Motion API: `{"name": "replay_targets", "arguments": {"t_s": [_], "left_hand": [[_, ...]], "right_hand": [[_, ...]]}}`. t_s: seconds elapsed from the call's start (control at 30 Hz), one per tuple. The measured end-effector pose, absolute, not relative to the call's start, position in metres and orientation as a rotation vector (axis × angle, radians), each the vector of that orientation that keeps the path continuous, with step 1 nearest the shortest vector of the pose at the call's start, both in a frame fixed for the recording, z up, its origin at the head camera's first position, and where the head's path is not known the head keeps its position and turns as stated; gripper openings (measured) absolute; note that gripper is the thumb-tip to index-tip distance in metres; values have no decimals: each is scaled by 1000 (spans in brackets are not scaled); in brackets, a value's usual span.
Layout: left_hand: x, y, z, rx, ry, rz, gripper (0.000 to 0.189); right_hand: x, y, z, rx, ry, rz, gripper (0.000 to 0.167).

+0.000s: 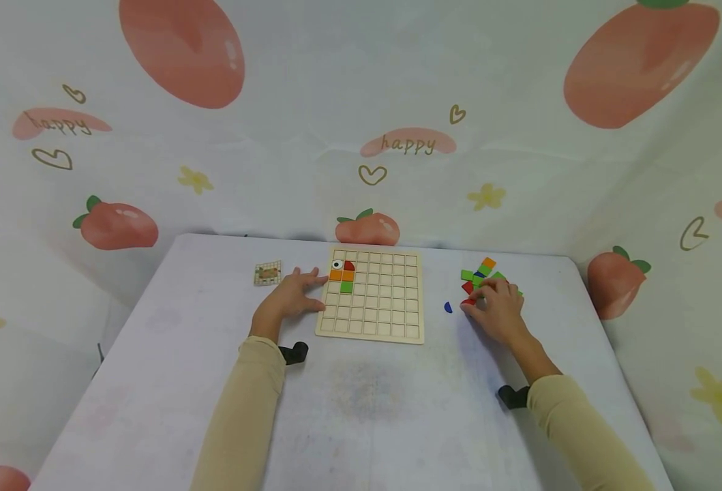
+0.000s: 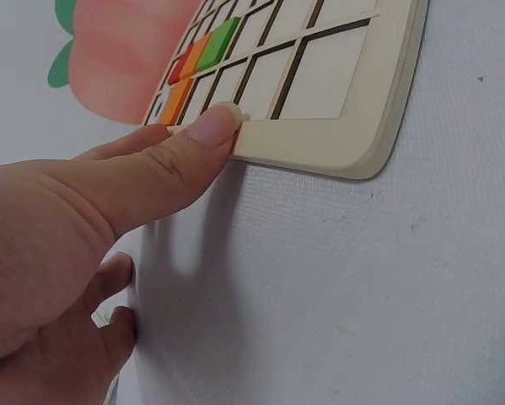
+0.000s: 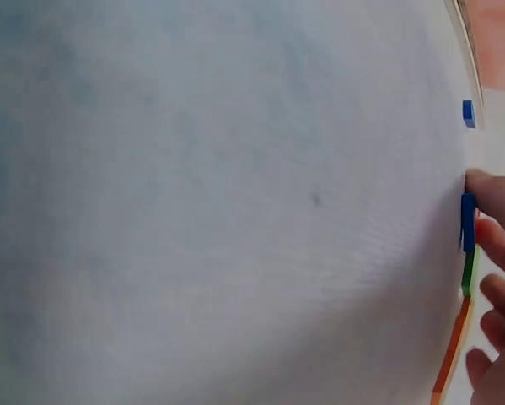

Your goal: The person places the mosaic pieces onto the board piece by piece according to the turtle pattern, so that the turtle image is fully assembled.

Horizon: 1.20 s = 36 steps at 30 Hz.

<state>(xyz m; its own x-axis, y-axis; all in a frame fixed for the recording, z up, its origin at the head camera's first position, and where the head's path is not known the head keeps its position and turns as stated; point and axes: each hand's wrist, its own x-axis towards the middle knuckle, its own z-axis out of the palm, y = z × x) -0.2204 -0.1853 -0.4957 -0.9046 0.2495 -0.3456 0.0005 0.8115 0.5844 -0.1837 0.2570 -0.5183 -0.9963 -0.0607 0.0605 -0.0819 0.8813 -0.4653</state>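
Note:
My left hand [image 1: 291,294] lies at the left edge of a square wooden grid board [image 1: 369,339]. Its thumb rests on the board's rim, and the fingers are spread. In the board's upper left sit an eye tile [image 1: 337,264], a red quarter-round tile [image 1: 350,266], two orange tiles [image 1: 342,275] and a green tile [image 1: 346,287]. Over at the right, my right hand [image 1: 498,310] pinches a red piece [image 1: 468,302] between thumb and forefinger, beside a pile of coloured tiles [image 1: 487,266] that it partly covers. A blue piece [image 3: 468,223] shows close by those fingers.
Between board and pile lies a blue half-round piece [image 1: 448,307] by itself. A small patterned card [image 1: 268,273] is left of the board, near my left fingers. Behind the white-covered table [image 1: 367,423] hangs a printed cloth [image 1: 311,191].

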Motion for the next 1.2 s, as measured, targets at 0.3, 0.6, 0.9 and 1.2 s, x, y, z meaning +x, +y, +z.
{"name": "replay_targets", "arguments": {"t_s": [0.3,0.6,0.9,1.2], "left_hand": [[-221,-186,-497,194,2583,840,76],[-221,-187,-497,196,2586,834,76],[-220,-188,-497,189,2588,850,76],[-220,-188,-497,197,2586,867,76]], "right_hand": [[-188,257,-510,86,-3018,895,36],[-193,256,-507,75,-2970,1162,26],[-199,248,-501,221,-2938,1241,31],[-205,223,-496,85,-2991,1341,37]]}}
